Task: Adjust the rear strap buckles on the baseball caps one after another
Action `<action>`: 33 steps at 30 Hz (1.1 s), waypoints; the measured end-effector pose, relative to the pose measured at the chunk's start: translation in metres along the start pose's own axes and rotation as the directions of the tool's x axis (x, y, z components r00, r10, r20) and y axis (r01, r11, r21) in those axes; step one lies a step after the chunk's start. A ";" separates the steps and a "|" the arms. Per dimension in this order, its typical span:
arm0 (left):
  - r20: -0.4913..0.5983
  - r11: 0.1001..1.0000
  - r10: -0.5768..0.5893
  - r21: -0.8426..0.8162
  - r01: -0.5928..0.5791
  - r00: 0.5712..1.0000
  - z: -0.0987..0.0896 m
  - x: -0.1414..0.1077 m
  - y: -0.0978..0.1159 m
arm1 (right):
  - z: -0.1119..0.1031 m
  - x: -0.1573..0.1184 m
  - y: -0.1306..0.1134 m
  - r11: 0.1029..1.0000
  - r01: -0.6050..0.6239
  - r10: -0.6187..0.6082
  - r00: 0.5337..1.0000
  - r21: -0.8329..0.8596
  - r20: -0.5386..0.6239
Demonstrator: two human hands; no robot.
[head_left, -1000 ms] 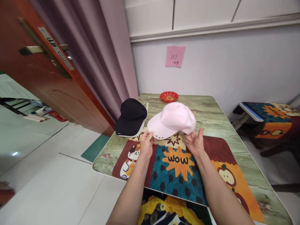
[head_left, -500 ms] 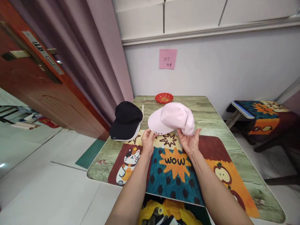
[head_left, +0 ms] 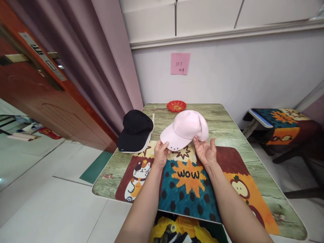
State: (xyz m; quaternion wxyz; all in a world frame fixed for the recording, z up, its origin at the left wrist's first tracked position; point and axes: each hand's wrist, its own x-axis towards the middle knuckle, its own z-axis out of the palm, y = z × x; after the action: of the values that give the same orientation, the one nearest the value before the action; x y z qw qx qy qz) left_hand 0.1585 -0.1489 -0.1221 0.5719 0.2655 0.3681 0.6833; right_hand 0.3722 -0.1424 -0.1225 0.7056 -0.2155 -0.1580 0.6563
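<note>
A pink baseball cap (head_left: 187,124) is held over the middle of the table, its brim pointing left and toward me. My left hand (head_left: 161,153) pinches the front edge of the brim between thumb and fingers. At the cap's right lower rim is my right hand (head_left: 205,151), its fingertips touching the rim from below and its thumb spread away. Small dark dots run along the brim's edge. To the left lies a black cap (head_left: 136,130) on top of a white one (head_left: 147,144), most of which is hidden.
A red scalloped dish (head_left: 176,106) stands at the table's back edge. Beneath my hands is a colourful printed mat (head_left: 187,189) on the wood-patterned table (head_left: 106,177). A pink note (head_left: 180,63) sticks to the wall. At right stands a mat-covered stool (head_left: 280,121); at left, a door (head_left: 50,101).
The pink cap has tilted, so its brim dips nearer to me and more of the brim's top and dots show. My right thumb stays apart from it.
</note>
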 end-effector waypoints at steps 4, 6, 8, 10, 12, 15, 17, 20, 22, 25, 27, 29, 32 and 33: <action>0.099 0.990 -0.131 -0.038 0.136 0.986 -0.001 -0.010 0.004 | -0.008 0.004 0.002 0.984 0.002 -0.009 0.999 -0.181 -0.040; 0.153 0.979 -0.183 -0.058 0.194 0.971 0.001 -0.015 0.003 | -0.008 0.003 0.010 0.964 -0.013 -0.004 0.998 -0.265 -0.062; 0.208 0.970 -0.220 -0.059 0.237 0.953 0.003 -0.019 0.000 | -0.006 0.000 0.018 0.954 -0.027 0.008 0.998 -0.298 -0.067; 0.268 0.962 -0.254 -0.032 0.272 0.930 0.005 -0.023 -0.003 | -0.003 -0.003 0.024 0.951 -0.033 0.015 0.998 -0.308 -0.062; 0.322 0.953 -0.286 -0.006 0.304 0.903 0.005 -0.025 -0.006 | 0.000 -0.005 0.026 0.959 -0.045 0.030 0.998 -0.278 -0.055; 0.322 0.936 -0.318 -0.042 0.350 0.892 0.002 -0.024 -0.007 | -0.002 -0.006 0.020 0.971 -0.105 0.097 0.994 -0.217 -0.051; 0.269 0.932 -0.318 -0.087 0.352 0.909 0.000 -0.022 -0.005 | -0.005 -0.006 0.016 0.961 -0.160 0.156 0.987 -0.225 -0.036; 0.249 0.940 -0.311 -0.060 0.335 0.917 -0.002 -0.021 -0.002 | -0.008 -0.006 0.012 0.942 -0.195 0.198 0.980 -0.273 -0.016; 0.264 0.947 -0.300 -0.032 0.319 0.917 -0.001 -0.021 -0.001 | -0.008 -0.007 0.012 0.939 -0.192 0.195 0.981 -0.284 -0.019; 0.241 0.961 -0.256 -0.038 0.272 0.936 0.001 -0.021 -0.002 | -0.007 -0.007 0.013 0.926 -0.214 0.230 0.973 -0.310 0.016; 0.223 0.968 -0.230 -0.044 0.246 0.947 0.001 -0.019 -0.004 | -0.006 -0.008 0.014 0.915 -0.221 0.250 0.967 -0.338 0.044; 0.215 0.970 -0.223 -0.046 0.238 0.951 0.000 -0.017 -0.006 | -0.005 -0.009 0.015 0.916 -0.211 0.239 0.970 -0.341 0.043; 0.216 0.962 -0.263 -0.014 0.272 0.940 -0.001 -0.017 -0.009 | -0.002 -0.010 0.018 0.931 -0.182 0.198 0.980 -0.315 0.018; 0.222 0.959 -0.278 0.010 0.283 0.935 0.000 -0.018 -0.009 | -0.001 -0.011 0.019 0.935 -0.169 0.181 0.984 -0.311 0.009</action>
State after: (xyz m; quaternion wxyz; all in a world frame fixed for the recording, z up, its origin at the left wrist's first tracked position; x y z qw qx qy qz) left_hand 0.1671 -0.1659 -0.1283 0.7037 0.2784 0.3288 0.5649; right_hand 0.3558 -0.1524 -0.1326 0.5990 -0.3241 -0.2521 0.6874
